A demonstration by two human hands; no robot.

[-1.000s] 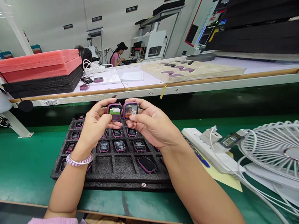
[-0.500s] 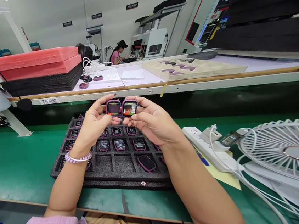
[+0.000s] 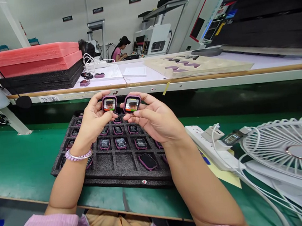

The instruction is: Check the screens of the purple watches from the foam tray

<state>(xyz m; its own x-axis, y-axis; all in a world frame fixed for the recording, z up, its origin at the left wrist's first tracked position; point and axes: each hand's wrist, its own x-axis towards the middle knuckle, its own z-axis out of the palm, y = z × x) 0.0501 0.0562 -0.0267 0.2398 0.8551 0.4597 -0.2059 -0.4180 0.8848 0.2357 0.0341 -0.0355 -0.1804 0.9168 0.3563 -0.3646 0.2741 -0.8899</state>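
My left hand point(image 3: 97, 116) is closed around a purple smartwatch point(image 3: 109, 104), its lit screen turned towards me. A second purple smartwatch point(image 3: 132, 103), also lit with a camera-like picture, is gripped between the thumb and fingers of my right hand point(image 3: 152, 116). The two watches are held side by side with a small gap, above a black foam tray point(image 3: 106, 164). Several more purple watches lie in the tray's compartments, among them a dark-screened watch point(image 3: 148, 162) near the front. My forearms hide parts of the tray's left and right sides.
A white fan point(image 3: 292, 152) and a white power strip point(image 3: 211, 146) with cables stand on the right. Above the bench runs a shelf point(image 3: 136, 80) bearing pink foam blocks point(image 3: 34, 57), papers and a beige tray point(image 3: 216, 63). A person point(image 3: 120, 49) sits farther back.
The left watch's screen has gone from a mostly dark picture to a bright one. Both hands have shifted slightly, and the watches are a little farther apart.
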